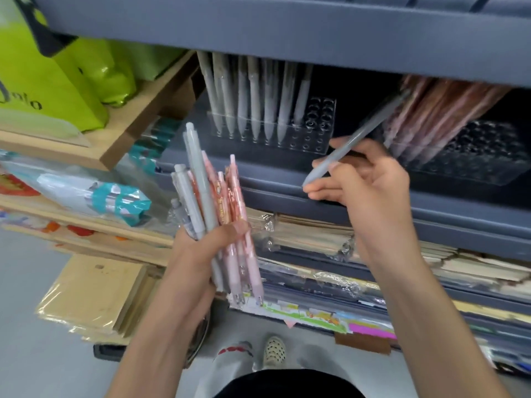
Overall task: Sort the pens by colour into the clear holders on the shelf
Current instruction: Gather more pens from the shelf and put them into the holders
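- Right grip (370, 191) pinches one grey pen (355, 140) between thumb and curled fingers. The pen's tip points down-left and its back end slants up toward the upper shelf (287, 33).
- Left grip (201, 254) is wrapped round a bundle of pens (214, 202), grey ones on the left and pink on the right, tips down. It is held out in front of the shelf lip (287, 179).
- Left holder (316, 145) sits just behind that lip. Upright grey pens (253, 96) fill its left and middle, and empty holes (319, 113) show at its right end, nearest the right grip.
- Right holder (474, 168) carries leaning pink pens (431, 110). Its front rows seem free, though blur hides detail.
- Between the holders lies a dark gap, and the held pen crosses in front of it.
- Overhead, the upper shelf's front edge hangs low, covering the tops of the stored pens and leaving little headroom.
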Motion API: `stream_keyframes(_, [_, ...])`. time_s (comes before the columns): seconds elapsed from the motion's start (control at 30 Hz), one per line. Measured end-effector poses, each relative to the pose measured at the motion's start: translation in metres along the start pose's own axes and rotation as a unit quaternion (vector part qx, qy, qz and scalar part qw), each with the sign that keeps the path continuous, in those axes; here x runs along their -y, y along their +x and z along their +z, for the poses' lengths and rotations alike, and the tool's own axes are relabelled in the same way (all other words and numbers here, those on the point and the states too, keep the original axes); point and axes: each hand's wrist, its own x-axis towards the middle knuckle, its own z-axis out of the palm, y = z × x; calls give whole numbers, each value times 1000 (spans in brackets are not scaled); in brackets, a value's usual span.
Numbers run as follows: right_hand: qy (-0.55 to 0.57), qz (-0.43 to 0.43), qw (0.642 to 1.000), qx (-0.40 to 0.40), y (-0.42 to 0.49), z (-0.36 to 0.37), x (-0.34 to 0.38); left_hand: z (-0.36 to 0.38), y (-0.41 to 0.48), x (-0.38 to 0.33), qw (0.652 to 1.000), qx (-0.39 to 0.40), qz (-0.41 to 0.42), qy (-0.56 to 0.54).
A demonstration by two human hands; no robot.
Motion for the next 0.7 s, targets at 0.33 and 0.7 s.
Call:
stream_keyframes(0.33, [-80,-42,993,-76,15,18,2,-13,16,-21,999,44,-13,23])
stream_keyframes(0.7, [-109,-122,973,-161,28,36,13,-24,30,-26,996,90,-7,19])
